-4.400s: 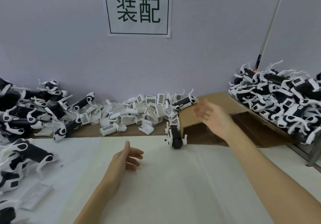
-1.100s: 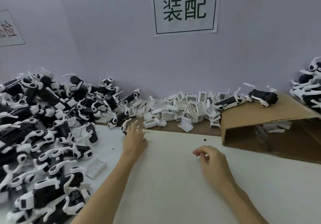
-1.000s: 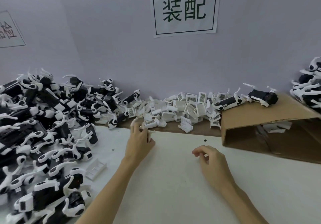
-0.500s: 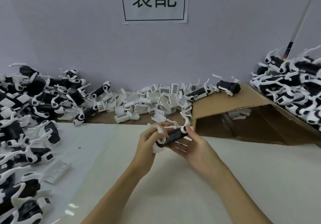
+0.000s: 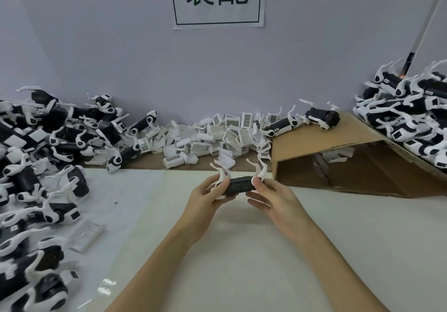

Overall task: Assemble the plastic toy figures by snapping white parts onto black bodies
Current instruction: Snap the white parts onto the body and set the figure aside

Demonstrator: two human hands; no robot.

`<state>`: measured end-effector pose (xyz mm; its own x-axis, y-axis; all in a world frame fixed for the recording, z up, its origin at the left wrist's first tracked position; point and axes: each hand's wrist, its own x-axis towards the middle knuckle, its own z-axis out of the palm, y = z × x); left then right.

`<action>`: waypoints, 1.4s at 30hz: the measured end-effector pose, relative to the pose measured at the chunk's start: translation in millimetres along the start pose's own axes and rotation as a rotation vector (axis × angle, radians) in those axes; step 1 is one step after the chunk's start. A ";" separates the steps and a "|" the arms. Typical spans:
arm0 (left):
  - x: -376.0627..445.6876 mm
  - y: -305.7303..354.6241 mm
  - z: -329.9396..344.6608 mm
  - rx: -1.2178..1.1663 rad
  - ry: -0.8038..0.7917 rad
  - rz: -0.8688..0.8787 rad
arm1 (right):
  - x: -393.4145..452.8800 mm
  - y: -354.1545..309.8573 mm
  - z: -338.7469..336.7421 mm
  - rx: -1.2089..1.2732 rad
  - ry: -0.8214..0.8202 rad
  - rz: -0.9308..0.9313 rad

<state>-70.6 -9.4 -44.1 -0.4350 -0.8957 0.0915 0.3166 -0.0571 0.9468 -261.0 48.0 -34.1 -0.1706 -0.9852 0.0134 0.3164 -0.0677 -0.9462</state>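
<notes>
A black toy body (image 5: 240, 185) with white curved legs sticking up at both ends is held level above the white table between both hands. My left hand (image 5: 207, 196) grips its left end, fingers curled round the white leg part. My right hand (image 5: 273, 196) holds its right end, thumb on top and fingers underneath. A pile of loose white barcode parts (image 5: 212, 135) lies along the wall behind the hands.
A big heap of black and white figures (image 5: 41, 166) fills the left side. Another heap (image 5: 411, 118) sits at the far right. A brown cardboard box (image 5: 338, 166) lies tipped on its side at right, with two figures (image 5: 302, 120) on top. A white flat part (image 5: 85, 235) lies on the table.
My left hand reached to the pile at the left, then both hands came together. Now they hold the black body between them, turned level from its earlier tilt.
</notes>
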 end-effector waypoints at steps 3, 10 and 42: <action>-0.7 0.6 -3.3 0.063 -0.002 0.045 | -2.3 0.9 0.3 -0.049 -0.016 -0.047; -1.0 2.6 -11.8 0.034 -0.053 0.073 | -9.4 -5.0 -1.2 -0.121 -0.174 0.034; -6.1 4.4 -4.5 0.114 0.076 0.025 | -12.6 -4.8 3.0 -0.482 -0.072 -0.181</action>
<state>-62.8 -6.2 -41.9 -0.3619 -0.9273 0.0959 0.2268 0.0122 0.9739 -257.5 60.3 -28.7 -0.1131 -0.9740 0.1964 -0.1809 -0.1741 -0.9680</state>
